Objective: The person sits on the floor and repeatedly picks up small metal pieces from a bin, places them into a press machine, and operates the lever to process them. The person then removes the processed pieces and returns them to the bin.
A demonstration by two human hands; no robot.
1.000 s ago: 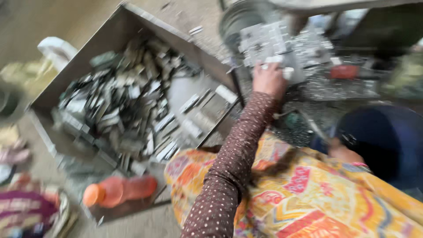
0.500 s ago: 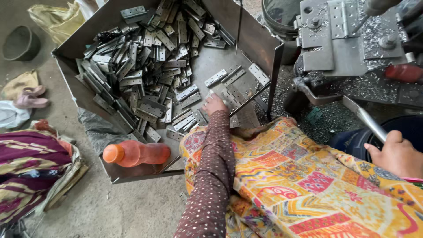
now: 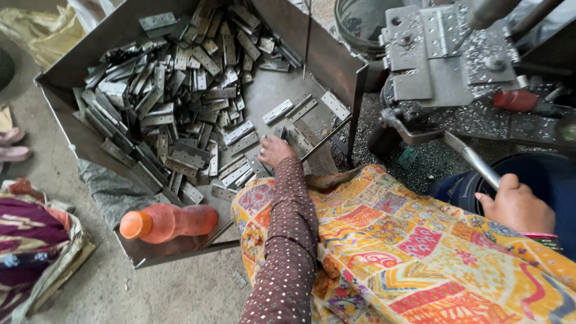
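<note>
My left hand (image 3: 277,150), in a brown dotted sleeve, reaches into a large sheet-metal tray (image 3: 105,45) and curls its fingers down over a flat grey hinge plate (image 3: 282,133) at the near edge of a heap of hinge plates (image 3: 180,102). How firmly it grips is partly hidden by the back of the hand. My right hand (image 3: 516,205) is closed round the lower end of a metal lever (image 3: 471,157) that slants down from a grey press machine (image 3: 444,54). A bright patchwork cloth (image 3: 408,252) covers my lap.
An orange plastic bottle (image 3: 168,222) lies on the tray's front corner. A round metal bucket (image 3: 360,24) stands behind the press. A red-handled tool (image 3: 517,101) lies beside it among metal chips. A dark blue container (image 3: 555,180) sits right. Cloth bundle (image 3: 30,240) and pink sandals (image 3: 12,144) lie left.
My left hand came down from the press into the tray and has stayed on the plates for the last half second. My right hand stays on the lever.
</note>
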